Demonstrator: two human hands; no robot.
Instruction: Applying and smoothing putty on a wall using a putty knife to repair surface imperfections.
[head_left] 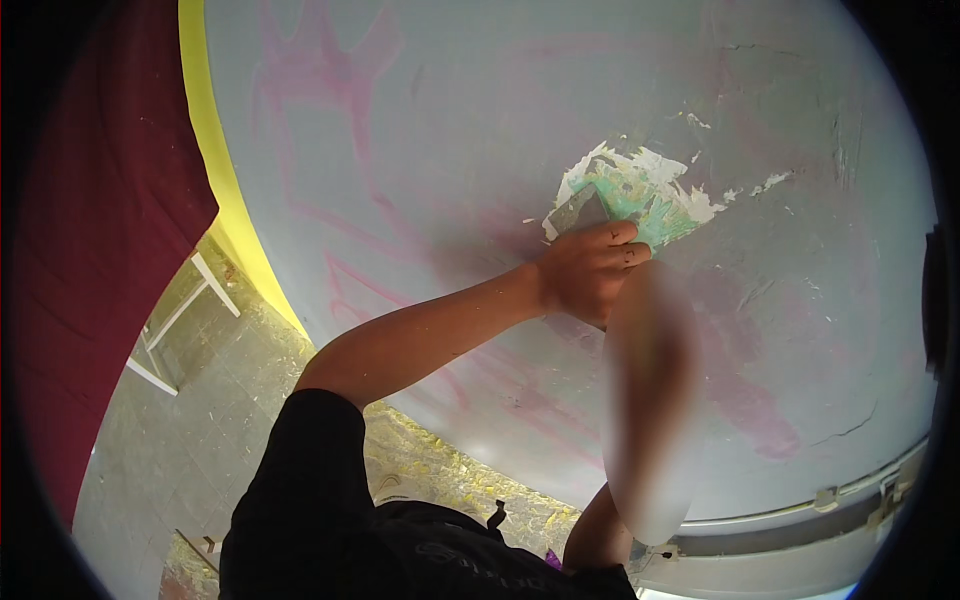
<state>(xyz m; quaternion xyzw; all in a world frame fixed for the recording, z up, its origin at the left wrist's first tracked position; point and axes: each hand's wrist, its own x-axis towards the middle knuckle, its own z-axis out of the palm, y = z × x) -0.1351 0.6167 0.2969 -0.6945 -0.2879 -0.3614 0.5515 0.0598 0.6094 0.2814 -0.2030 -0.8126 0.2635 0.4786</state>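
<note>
On the grey wall (480, 130) is a patch of peeled paint (650, 190), green and yellowish with ragged white edges. My left hand (595, 262) is closed at the lower edge of this patch, its fingers curled. A flat, grey, angular blade, seemingly a scraper (580, 212), shows just above its knuckles and lies against the wall; its handle is hidden. From below, my right forearm (602, 530) rises toward the left hand. A blurred oval covers most of that arm and the right hand, so its fingers cannot be made out.
Faded pink painted lines (330, 90) mark the wall. A dark red cloth (100, 200) hangs at the left beside a yellow edge (225, 200). White legs (180, 305) stand on the tiled floor (220, 400), with yellowish flakes (440, 460) below the wall. Pipes (790, 510) run along the lower right.
</note>
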